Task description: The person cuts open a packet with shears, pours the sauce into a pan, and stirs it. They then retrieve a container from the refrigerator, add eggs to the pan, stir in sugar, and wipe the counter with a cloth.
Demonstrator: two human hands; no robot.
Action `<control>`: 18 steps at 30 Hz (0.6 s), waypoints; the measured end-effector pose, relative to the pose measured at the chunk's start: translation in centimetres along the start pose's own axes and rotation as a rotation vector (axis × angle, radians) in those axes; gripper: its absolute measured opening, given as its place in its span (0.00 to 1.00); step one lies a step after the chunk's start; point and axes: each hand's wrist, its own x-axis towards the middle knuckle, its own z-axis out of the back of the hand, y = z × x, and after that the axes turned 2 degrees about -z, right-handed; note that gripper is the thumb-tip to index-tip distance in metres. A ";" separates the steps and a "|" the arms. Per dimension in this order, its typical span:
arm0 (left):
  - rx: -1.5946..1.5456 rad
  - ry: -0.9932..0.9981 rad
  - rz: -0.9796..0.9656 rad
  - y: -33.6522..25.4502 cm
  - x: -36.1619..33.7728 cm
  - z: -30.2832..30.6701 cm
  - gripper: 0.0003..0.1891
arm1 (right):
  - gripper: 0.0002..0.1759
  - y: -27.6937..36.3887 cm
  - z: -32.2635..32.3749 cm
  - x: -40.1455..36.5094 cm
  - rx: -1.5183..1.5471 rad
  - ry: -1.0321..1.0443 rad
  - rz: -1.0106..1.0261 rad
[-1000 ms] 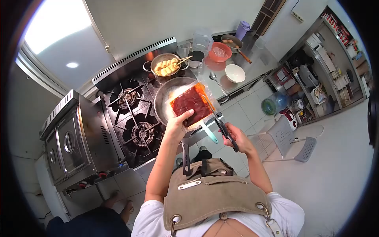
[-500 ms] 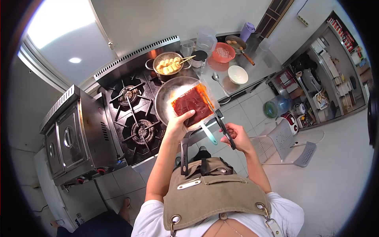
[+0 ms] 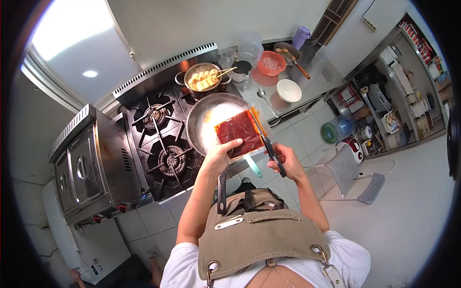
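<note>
A clear pouch of dark red sauce (image 3: 239, 130) is gripped by my left hand (image 3: 222, 156), its thumb on the pouch's lower left part. My right hand (image 3: 288, 164) holds black-handled scissors (image 3: 274, 156), whose blades lie along the pouch's right edge. Beneath the pouch is a wide pan (image 3: 201, 113) on the stove, its black handle (image 3: 222, 194) pointing toward my body. A turquoise handle (image 3: 253, 166) sticks out below the pouch; what it belongs to is hidden.
Behind the pan, a pot (image 3: 203, 77) holds skewered food. On the counter are a white bowl (image 3: 289, 90), a spoon (image 3: 267, 101), a red bowl (image 3: 272, 64) and a small pan with eggs (image 3: 286, 53). Another person's limbs (image 3: 155, 271) show at lower left.
The pouch has moved slightly right and down with my left hand, uncovering more of the pan. The scissors sit a little differently along its edge. The other person has moved lower.
</note>
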 end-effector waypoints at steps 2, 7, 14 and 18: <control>0.006 0.008 -0.042 0.4 0.1 -0.3 0.31 | 0.27 0.1 0.0 0.2 -0.013 -0.016 -0.006; -0.013 0.024 -0.012 0.4 0.5 -0.4 0.30 | 0.26 0.0 0.3 0.2 -0.063 -0.026 0.002; 0.032 0.068 0.006 1.0 1.7 -1.0 0.26 | 0.29 0.3 1.4 0.7 0.049 -0.004 -0.029; -0.006 0.165 0.084 1.1 6.5 -2.2 0.21 | 0.25 -0.5 3.9 3.6 0.046 -0.068 0.000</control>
